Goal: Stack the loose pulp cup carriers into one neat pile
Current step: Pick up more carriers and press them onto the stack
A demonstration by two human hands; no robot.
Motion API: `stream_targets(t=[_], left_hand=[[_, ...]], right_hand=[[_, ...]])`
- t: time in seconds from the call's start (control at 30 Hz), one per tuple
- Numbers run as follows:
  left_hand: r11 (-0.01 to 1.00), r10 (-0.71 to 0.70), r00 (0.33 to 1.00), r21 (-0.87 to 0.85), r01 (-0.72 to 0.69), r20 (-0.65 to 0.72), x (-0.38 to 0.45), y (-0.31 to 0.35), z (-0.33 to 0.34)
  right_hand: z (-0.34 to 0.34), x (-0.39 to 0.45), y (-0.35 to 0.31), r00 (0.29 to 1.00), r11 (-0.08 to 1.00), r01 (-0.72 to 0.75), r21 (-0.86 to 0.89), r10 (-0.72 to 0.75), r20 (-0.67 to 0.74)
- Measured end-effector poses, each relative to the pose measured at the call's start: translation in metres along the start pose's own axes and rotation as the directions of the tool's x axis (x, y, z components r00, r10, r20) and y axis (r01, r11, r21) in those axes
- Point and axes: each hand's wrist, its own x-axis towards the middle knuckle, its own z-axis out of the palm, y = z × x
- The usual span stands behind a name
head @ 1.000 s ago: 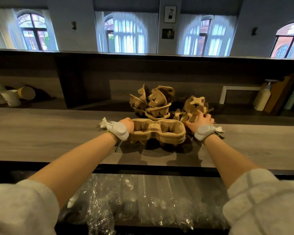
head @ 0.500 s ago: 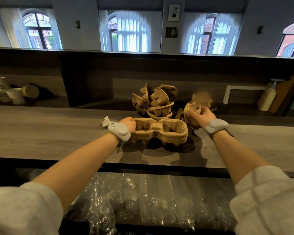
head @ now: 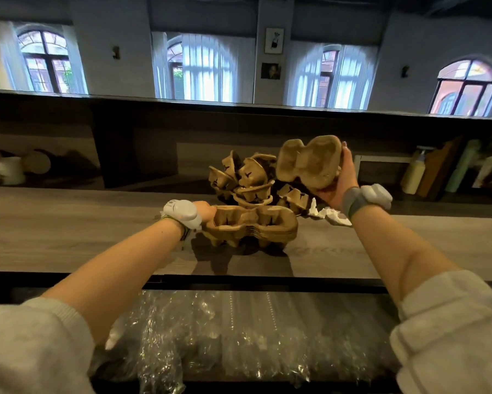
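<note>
A neat stack of brown pulp cup carriers (head: 251,227) sits on the wooden counter (head: 68,231). My left hand (head: 206,210) grips the stack's left end. Behind it lies a jumbled heap of loose carriers (head: 244,180), tilted at odd angles. My right hand (head: 337,183) holds one carrier (head: 308,163) raised in the air to the right of the heap, its hollow side turned toward me. Both wrists wear white bands.
A crumpled white paper (head: 331,214) lies on the counter under my right hand. Paper cups (head: 10,170) lie at the far left. A pale bottle (head: 413,177) and boards stand at the far right. Plastic-wrapped goods (head: 224,336) fill the shelf below the counter's front edge.
My right hand took a carrier from the right side of the heap and lifted it up and to the right. My left hand stayed on the stack.
</note>
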Motion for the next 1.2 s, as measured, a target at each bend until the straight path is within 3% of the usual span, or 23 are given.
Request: stream_targets(t=[0.13,0.3,0.4,0.57,0.67,0.73,0.83,0.9,0.97,1.07,1.2], left_hand=[[0.959,0.007,0.993,-0.279,-0.040,-0.119,-0.009,0.013,-0.012],[0.741,0.059,0.985,-0.654,-0.152,-0.163,-0.008,0.023,-0.016],[0.719,0.116,0.974,-0.661,-0.217,-0.193,-0.011,0.025,-0.014],[0.858,0.028,0.974,-0.494,-0.138,-0.224,-0.008,0.009,-0.015],[0.922,0.001,0.979,-0.379,-0.080,-0.204,-0.012,0.001,-0.017],[0.943,-0.014,0.986,-0.330,-0.042,-0.165,-0.013,-0.001,-0.017],[0.928,-0.044,0.990,-0.373,-0.010,-0.137,-0.007,-0.003,-0.014],[0.935,-0.040,0.992,-0.355,-0.005,-0.120,-0.003,-0.001,-0.013],[0.963,-0.013,0.993,-0.270,-0.020,-0.117,-0.001,0.000,-0.013],[0.980,0.013,0.994,-0.196,-0.035,-0.112,0.000,0.001,-0.010],[0.986,0.008,0.980,-0.164,-0.042,-0.201,0.006,-0.002,-0.001]], right_hand=[[0.010,-0.015,0.003,0.987,0.986,-0.152,0.074,0.148,0.057],[0.025,-0.036,0.018,0.932,0.945,-0.321,0.058,0.305,0.196],[0.028,-0.037,0.033,0.887,0.912,-0.408,0.035,0.387,0.250],[0.024,-0.021,0.049,0.883,0.882,-0.458,-0.110,0.465,0.061],[0.019,-0.017,0.047,0.925,0.917,-0.379,-0.121,0.375,-0.056],[0.018,-0.014,0.049,0.946,0.909,-0.323,-0.263,0.309,-0.094],[0.017,-0.015,0.052,0.983,0.727,-0.180,-0.663,0.110,-0.147],[0.011,-0.015,0.055,0.997,0.616,-0.048,-0.786,-0.021,-0.078],[0.004,-0.016,0.059,0.995,0.565,0.017,-0.825,-0.092,-0.043],[-0.001,-0.012,0.066,0.987,0.574,0.037,-0.818,-0.151,-0.061],[-0.004,-0.006,0.074,0.979,0.509,0.060,-0.859,-0.197,-0.048]])
